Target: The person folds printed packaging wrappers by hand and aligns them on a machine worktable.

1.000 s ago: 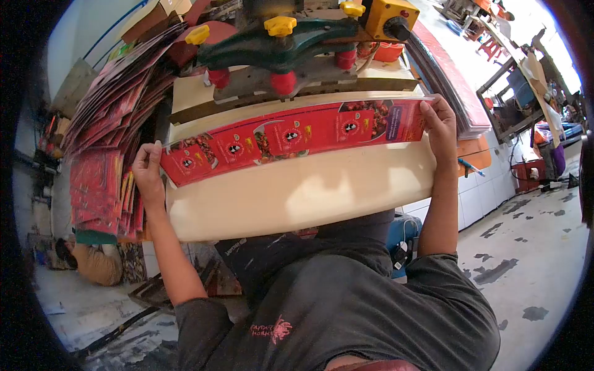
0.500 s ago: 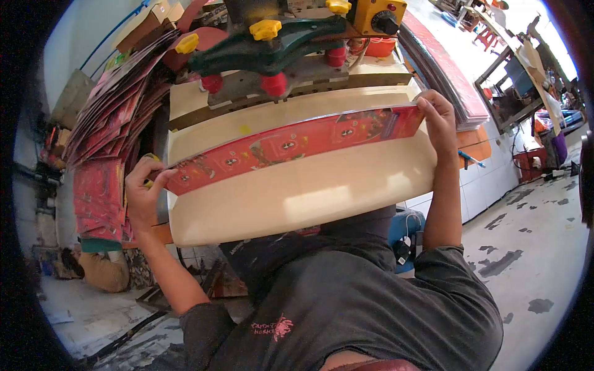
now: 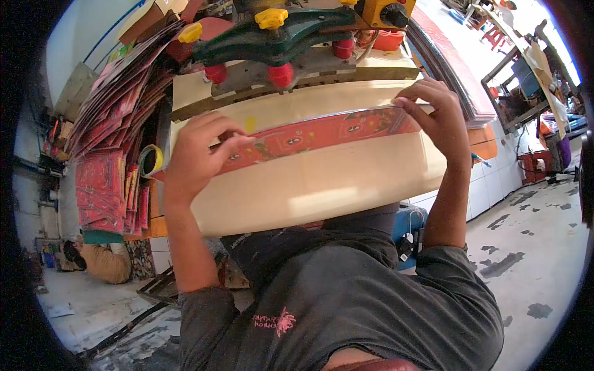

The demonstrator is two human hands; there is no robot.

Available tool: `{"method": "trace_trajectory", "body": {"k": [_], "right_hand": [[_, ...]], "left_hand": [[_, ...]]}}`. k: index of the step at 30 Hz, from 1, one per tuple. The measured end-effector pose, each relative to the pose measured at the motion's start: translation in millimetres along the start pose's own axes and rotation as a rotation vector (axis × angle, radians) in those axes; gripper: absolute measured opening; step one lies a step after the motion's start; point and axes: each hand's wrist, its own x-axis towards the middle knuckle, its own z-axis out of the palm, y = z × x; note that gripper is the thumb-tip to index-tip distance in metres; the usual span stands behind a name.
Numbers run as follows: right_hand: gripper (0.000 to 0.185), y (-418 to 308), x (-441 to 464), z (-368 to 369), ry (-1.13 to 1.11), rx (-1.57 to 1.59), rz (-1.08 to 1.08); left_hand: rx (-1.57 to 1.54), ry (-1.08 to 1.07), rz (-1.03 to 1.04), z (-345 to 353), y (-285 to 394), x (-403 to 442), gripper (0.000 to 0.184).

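Note:
A long red printed strip (image 3: 322, 137) with a shiny upper edge lies across the cream work surface (image 3: 322, 179) before me. My left hand (image 3: 198, 154) is over its left part, thumb and forefinger closed together at the upper edge; the hand hides some of the strip's left end. At the right end, my right hand (image 3: 438, 117) pinches that same edge between thumb and fingertips. Just beyond the strip stands a machine with a dark green clamp bar (image 3: 272, 40), yellow knobs (image 3: 271, 18) and red round collars (image 3: 280, 75).
Stacked red printed sheets (image 3: 117, 105) lean at the left, with smaller red packets (image 3: 102, 188) below. A yellow tape roll (image 3: 150, 161) sits at the surface's left edge. A yellow control box (image 3: 387, 13) is at the top. More flat stacked sheets (image 3: 473, 102) lie at the right.
My left hand has moved from the strip's left end inward to the right along its upper edge. My right hand has shifted slightly left, its fingers now further in on the strip.

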Motion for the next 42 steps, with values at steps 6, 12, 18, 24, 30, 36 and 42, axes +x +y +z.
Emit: {"method": "trace_trajectory", "body": {"k": [6,12,18,24,30,36,42], "right_hand": [[0.013,-33,10,30,-0.025,0.023,-0.177],[0.012,-45,19,50,-0.048,0.069,-0.223],[0.012,-60,26,58,-0.079,0.098,-0.243],[0.015,-66,30,69,-0.089,0.098,-0.229],[0.009,-61,15,63,0.226,0.073,-0.106],[0.032,-11,-33,36,0.833,0.012,0.260],[0.041,48,-69,32,0.513,0.662,0.575]], "left_hand": [[0.026,0.035,0.107,34,24,22,0.018],[0.006,0.045,0.101,46,38,33,0.020],[0.019,0.153,0.178,52,37,32,0.018],[0.002,0.160,0.152,56,34,30,0.016],[0.015,0.242,0.201,61,29,30,0.015],[-0.083,0.191,0.047,61,38,28,0.013],[-0.077,0.211,0.060,63,41,31,0.012]]}}
